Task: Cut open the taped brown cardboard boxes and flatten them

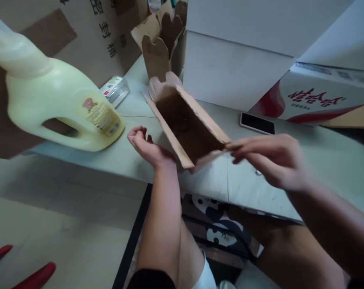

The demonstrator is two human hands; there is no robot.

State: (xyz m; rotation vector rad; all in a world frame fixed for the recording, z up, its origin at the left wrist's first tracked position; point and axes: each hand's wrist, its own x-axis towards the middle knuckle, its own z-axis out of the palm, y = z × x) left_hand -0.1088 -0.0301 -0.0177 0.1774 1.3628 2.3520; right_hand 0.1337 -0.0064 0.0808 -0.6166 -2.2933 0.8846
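A small brown cardboard box (186, 124) lies open-ended between my hands, its inside facing me, tilted over the table's front edge. My right hand (270, 160) pinches the box's near right corner flap with its fingertips. My left hand (148, 146) sits just left of the box, palm up, fingers loosely curled, its heel near the box's lower left edge; I cannot tell whether it touches the box.
A large pale yellow jug (58, 104) with a handle lies at the table's left. Several folded brown boxes (162, 40) stand behind. A big white carton (245, 52), a red-and-white carton (320, 100), a phone (257, 123) and a small packet (115, 90) rest on the grey table (320, 160).
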